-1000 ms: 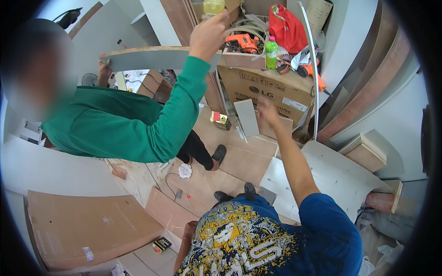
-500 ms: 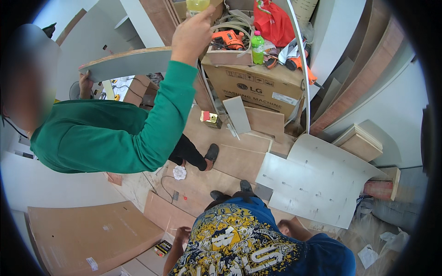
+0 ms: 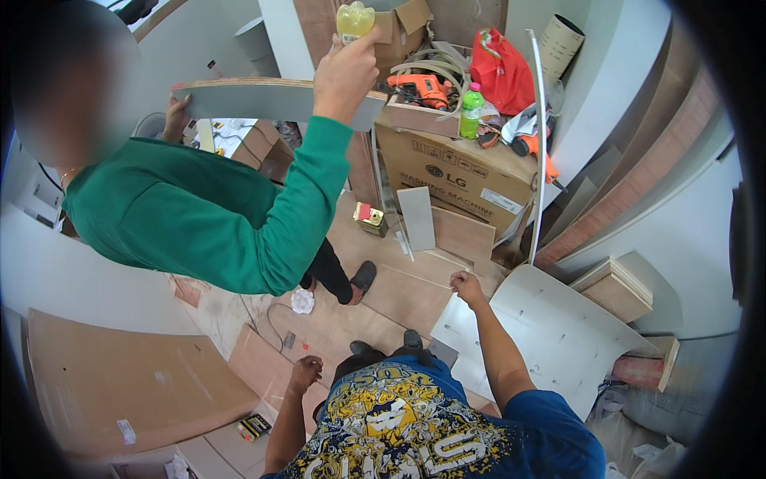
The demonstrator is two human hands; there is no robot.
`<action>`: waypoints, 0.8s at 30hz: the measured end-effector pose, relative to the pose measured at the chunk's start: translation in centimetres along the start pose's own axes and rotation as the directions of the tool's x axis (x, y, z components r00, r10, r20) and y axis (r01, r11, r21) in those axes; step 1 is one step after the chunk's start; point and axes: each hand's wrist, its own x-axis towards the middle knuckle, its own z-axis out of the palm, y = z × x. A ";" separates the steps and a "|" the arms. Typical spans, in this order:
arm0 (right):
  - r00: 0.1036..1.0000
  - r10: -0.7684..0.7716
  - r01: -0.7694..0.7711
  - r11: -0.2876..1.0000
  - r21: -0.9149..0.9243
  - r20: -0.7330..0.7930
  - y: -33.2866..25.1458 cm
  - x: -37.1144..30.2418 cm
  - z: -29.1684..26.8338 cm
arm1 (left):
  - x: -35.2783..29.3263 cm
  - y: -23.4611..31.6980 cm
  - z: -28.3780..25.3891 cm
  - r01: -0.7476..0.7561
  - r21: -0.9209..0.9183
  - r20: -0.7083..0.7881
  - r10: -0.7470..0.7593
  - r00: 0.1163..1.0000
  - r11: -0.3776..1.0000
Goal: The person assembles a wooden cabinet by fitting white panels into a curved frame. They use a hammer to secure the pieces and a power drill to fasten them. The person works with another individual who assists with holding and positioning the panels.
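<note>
My left hand [image 3: 306,374] hangs low beside my left hip, fingers loosely bent and slightly apart, with nothing seen in them. Raised ahead of me, my right hand [image 3: 466,287] has its fingers curled together and no object shows in it. It is above the floor panels, beside the near-white sheet [image 3: 550,319]. To the left a person in a green sweatshirt holds up a bottle of yellow liquid [image 3: 353,22] in one hand. That person's other hand grips one end of a curved grey-faced plywood strip [image 3: 247,97].
A large cardboard box [image 3: 455,172] carries an orange drill [image 3: 423,89], a green bottle [image 3: 471,110] and a red plastic bag [image 3: 503,70]. A small tin [image 3: 370,217] and a leaning grey board [image 3: 416,219] stand ahead. A brown panel [image 3: 136,383] lies at left.
My right hand has come up and forward from beside my body. My left hand has risen slightly. The other person still holds the bottle and the plywood strip.
</note>
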 end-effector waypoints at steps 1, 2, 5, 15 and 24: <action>1.000 0.001 -0.001 1.000 0.005 0.021 0.9 0.1 0.6 | -0.9 -2.1 -0.4 0.063 -0.026 -0.017 -0.064 0.998 0.998; 0.996 0.080 -0.076 0.993 -0.091 0.046 1.9 -0.3 1.2 | -1.9 -4.3 -0.9 0.127 -0.055 -0.035 -0.129 0.991 0.990; 0.940 0.329 -0.297 0.920 -0.255 0.094 8.1 -3.4 1.9 | -5.1 -11.2 -2.3 0.251 0.030 -0.071 -0.248 0.966 0.968; 0.689 0.626 -0.150 0.616 -0.773 0.365 13.5 -17.9 6.9 | -10.0 -32.3 -2.1 0.318 -0.569 0.145 -0.288 0.947 0.759; 0.917 0.286 -0.076 0.809 -0.582 0.279 11.3 -12.1 10.1 | -6.7 -21.2 -7.4 0.104 -0.366 -0.046 -0.129 0.991 0.925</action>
